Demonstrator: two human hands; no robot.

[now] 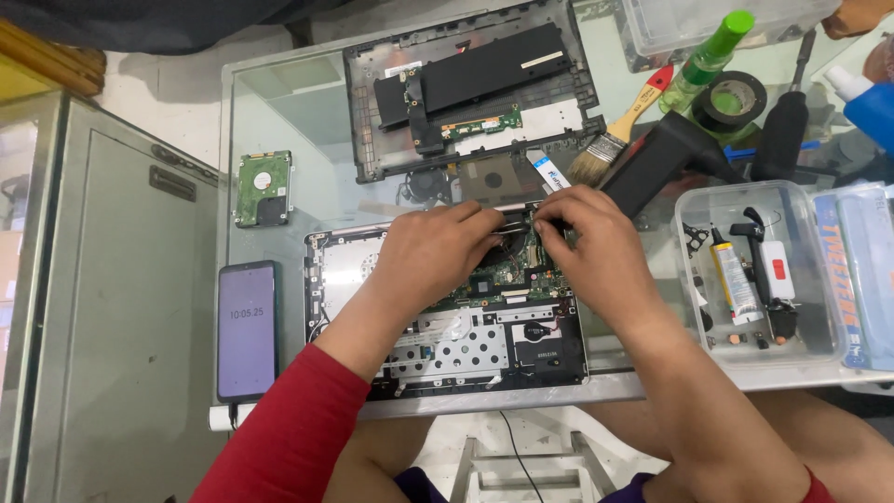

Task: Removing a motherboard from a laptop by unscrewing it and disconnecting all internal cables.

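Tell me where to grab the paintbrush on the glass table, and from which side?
Probably best by the yellow wooden handle of the paintbrush, about midway along it. It lies flat and slanted, bristles down-left and red tip up-right by the green bottle. Come from above, fingers across the handle's narrow width; the black tool crowds the lower right side, so the upper left is freer.

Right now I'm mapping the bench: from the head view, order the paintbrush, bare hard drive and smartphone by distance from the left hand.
From the left hand:
1. Wooden-handled paintbrush, up and right.
2. Bare green hard drive, up and left.
3. Dark smartphone, far left at the table edge.
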